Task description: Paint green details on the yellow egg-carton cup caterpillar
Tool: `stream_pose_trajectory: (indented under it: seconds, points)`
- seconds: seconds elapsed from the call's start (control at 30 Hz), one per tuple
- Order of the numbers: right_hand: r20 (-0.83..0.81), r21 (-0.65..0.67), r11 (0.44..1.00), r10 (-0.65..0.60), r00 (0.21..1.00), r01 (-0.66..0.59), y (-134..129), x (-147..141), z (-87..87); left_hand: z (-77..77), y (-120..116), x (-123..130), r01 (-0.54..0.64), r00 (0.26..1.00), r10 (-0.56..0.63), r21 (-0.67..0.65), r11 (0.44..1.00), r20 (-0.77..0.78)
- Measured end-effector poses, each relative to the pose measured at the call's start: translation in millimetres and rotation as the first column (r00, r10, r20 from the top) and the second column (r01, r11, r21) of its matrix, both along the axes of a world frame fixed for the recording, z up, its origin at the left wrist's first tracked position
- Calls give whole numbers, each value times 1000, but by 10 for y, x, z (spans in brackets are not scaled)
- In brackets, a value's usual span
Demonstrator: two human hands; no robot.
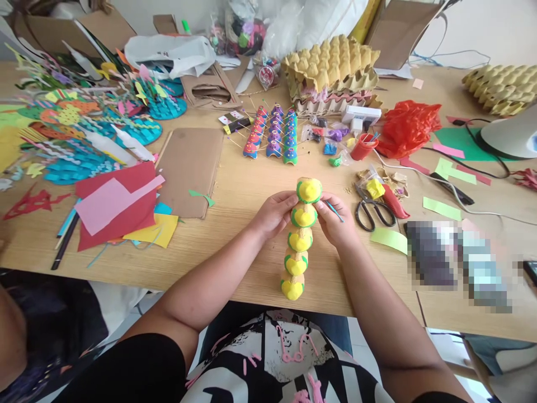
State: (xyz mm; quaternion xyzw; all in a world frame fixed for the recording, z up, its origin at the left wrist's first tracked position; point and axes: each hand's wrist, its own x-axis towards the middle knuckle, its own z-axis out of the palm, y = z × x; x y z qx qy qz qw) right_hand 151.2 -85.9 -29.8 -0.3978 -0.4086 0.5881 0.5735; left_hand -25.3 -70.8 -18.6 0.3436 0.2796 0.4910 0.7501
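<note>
A strip of egg carton (300, 242) with several bumps runs down the middle, covered in yellow clay with green clay around the bumps. At its far end, my left hand (277, 215) pinches the left edge. My right hand (334, 219) holds the opposite edge between thumb and fingers, and a thin blue stick (334, 211) lies across that hand. Beyond the strip stand three decorated carton strips: a red one (255, 133), a purple one (275, 131) and a green-blue one (290, 137).
Scissors (371, 215) and a red-handled tool (395, 201) lie right of my right hand. Cardboard (191, 168) and red paper (126, 193) are at left. Egg cartons (331, 67), a red bag (409, 129) and a red cup (364, 146) stand farther back. Another person's arm (10, 330) shows at lower left.
</note>
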Motion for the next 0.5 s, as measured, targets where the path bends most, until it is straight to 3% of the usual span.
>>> stream_pose_trajectory:
  seconds: [0.2, 0.5]
  points:
    - [48, 73, 996, 39, 998, -42, 26, 49, -74, -23, 30, -24, -41, 999, 40, -18, 999, -13]
    - [40, 37, 998, 54, 998, -56, 43, 20, -98, -26, 54, -55, -24, 999, 25, 38, 999, -21]
